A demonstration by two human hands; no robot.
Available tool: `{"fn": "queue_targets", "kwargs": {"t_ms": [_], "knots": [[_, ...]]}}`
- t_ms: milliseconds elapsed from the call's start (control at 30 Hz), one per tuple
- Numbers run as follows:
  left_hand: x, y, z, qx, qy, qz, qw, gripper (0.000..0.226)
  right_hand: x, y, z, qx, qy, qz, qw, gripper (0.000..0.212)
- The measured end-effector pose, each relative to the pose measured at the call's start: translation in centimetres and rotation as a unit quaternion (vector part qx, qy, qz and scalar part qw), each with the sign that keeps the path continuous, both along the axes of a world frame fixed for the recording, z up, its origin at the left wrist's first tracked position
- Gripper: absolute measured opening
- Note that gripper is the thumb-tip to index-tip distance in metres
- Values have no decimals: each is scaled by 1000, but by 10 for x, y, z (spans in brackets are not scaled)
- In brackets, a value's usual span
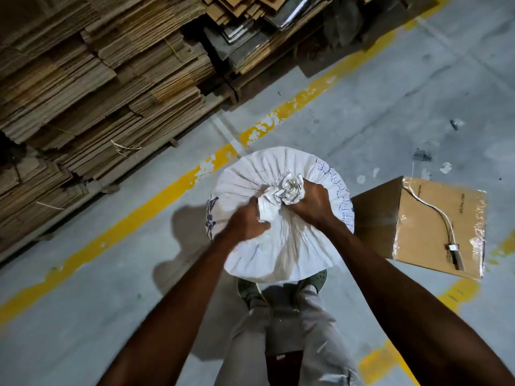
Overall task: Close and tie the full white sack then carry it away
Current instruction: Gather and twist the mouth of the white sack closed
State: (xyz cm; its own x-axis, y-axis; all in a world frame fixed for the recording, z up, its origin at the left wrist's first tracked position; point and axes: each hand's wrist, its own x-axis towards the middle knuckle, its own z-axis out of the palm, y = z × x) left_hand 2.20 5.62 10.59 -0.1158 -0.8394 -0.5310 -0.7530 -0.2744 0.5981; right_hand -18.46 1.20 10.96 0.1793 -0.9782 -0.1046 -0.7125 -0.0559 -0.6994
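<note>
Forearms (172, 310) down to white sack (281, 252) just beside cardboard box (440, 227). Right hand (309, 203) grip clenched round bunched neck (288, 190), left hand (245, 222) pinching loose cloth. Mouth gathered, no tie seen; carrying undone.

We see a grey concrete floor (390, 93) crossed by a chipped yellow line (156, 201) running from seven o'clock toward one. The white sack (289, 246) stands at the centre, with a taped cardboard box (440, 227) just beside it at three o'clock. Stacks of flattened cardboard (97, 79) fill ten to twelve o'clock, and small scraps (422, 156) lie at two.
</note>
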Motion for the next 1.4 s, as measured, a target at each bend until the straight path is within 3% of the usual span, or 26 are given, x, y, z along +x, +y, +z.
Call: {"fn": "queue_targets", "kwargs": {"t_ms": [167, 200, 267, 467, 567, 633, 700, 733, 900, 1000, 1033, 1133, 1267, 1333, 1400], "knots": [[70, -79, 84, -11, -21, -161, 987, 25, -18, -5, 3, -1, -6, 29, 1000, 72], [74, -92, 97, -8, -60, -183, 981, 19, -14, -5, 4, -3, -24, 32, 999, 69], [72, -104, 104, -4, -138, -231, 963, 23, -4, -6, 7, 2, -60, 30, 998, 63], [85, -75, 20, -17, -270, -206, 940, 59, -5, 3, -5, 34, -87, 53, 994, 52], [69, -62, 15, -41, -345, -198, 917, 33, -6, 8, -6, 1, -50, 84, 995, 46], [57, -63, 12, -149, -288, -182, 928, 18, -5, 11, -10, -13, -50, 101, 994, 52], [36, -64, 9, -209, -146, -198, 946, 25, -1, 17, -12, 10, -72, 88, 993, 51], [21, -63, 14, -212, -97, -205, 951, 27, 2, 19, -10, 30, -82, 69, 994, 51], [-30, -59, 27, -126, -23, -49, 991, 15, 17, 25, -13, 83, -121, -11, 989, 50], [-30, -60, 22, -94, 4, 17, 995, 21, 22, 30, -6, 149, -177, -15, 973, 103], [-32, -60, 22, -91, 13, 31, 995, 22, 24, 31, -6, 154, -174, -14, 973, 107], [-30, -58, 24, -39, 46, 63, 996, 28, 20, 24, 2, 102, -90, -28, 990, 68], [4, -61, 25, 99, 228, 135, 959, 11, 7, 16, 1, 63, -78, -67, 993, 61], [17, -57, 26, 149, 263, 136, 943, 54, 3, 13, 0, 76, -89, -104, 988, 53], [14, -44, 24, 74, 200, 61, 975, 97, 4, 11, 0, 96, -113, -116, 982, 47]]}}
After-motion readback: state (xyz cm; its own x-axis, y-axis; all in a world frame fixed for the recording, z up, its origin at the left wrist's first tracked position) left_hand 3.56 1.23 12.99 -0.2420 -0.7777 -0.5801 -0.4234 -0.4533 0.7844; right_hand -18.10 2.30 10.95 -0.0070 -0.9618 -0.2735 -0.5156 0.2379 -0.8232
